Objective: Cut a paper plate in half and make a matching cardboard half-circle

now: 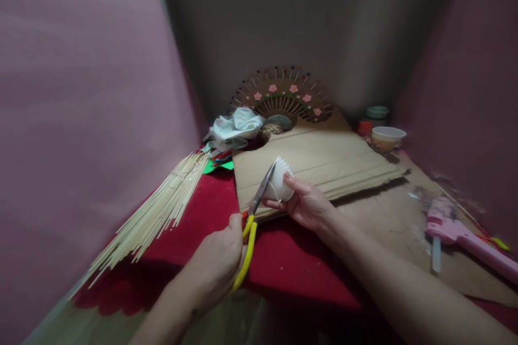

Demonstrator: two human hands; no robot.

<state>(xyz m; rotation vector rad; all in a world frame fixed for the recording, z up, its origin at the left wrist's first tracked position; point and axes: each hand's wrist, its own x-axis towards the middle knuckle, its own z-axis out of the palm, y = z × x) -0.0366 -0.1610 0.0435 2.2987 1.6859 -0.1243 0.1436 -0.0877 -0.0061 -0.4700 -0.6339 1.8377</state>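
Note:
My left hand [222, 253] is closed round the yellow-handled scissors [251, 248], whose dark blades point up and away. The blades lie against the left edge of a small white piece with a ridged rim [282, 179]. My right hand [305, 199] pinches this white piece from the right, with the thumb on its face and fingers partly hidden behind it. A thin white strip curls from the piece beside the blades. Both hands are above the front edge of stacked cardboard [315, 156].
Thin sticks [165, 202] lie on the red cloth [202, 226] at left. Behind are crumpled pale fabric [238, 128], twine [272, 130] and a flowered fan [283, 91]. At right are a white-rimmed cup [387, 139] and a pink glue gun [449, 229].

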